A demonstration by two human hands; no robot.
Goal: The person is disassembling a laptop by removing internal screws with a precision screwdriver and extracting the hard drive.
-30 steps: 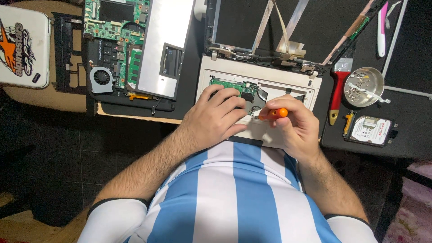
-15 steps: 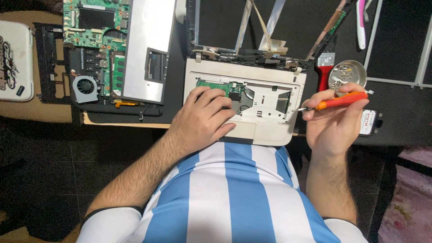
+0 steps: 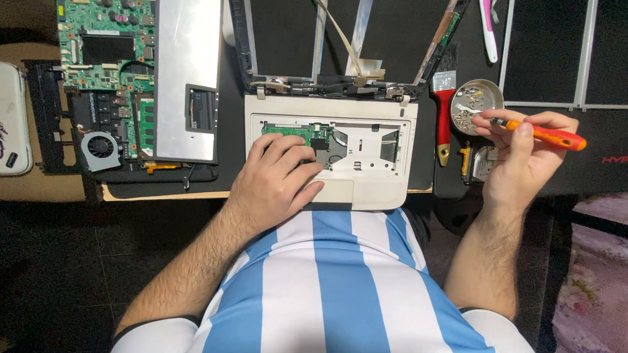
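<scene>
Orange plastic marks the screwdriver (image 3: 546,135), pinched between thumb and curled fingers of the right hand (image 3: 520,160). That hand is raised off to the right, forearm angled up from the striped shirt (image 3: 340,287), the tool lying nearly level with its metal tip pointing left over the rim of a small round metal dish (image 3: 479,104). The dish sits on the dark worktop (image 3: 392,39) and holds a scatter of tiny screws and a pale scrap. A red-handled brush (image 3: 443,117) lies just left of the dish, and a hard drive (image 3: 481,163) lies below it, partly hidden by the hand.

The left hand (image 3: 278,180) reaches forward and rests palm down on the white laptop base (image 3: 386,170), which lies at the near edge of the worktop, directly in front of the person. Its fingers are loosely bent, tips pressing on the exposed green board (image 3: 294,131) inside the opened shell; it grips nothing. Further left lie a second stripped laptop (image 3: 104,85) with a fan (image 3: 101,147), and a silver panel (image 3: 186,72).
</scene>
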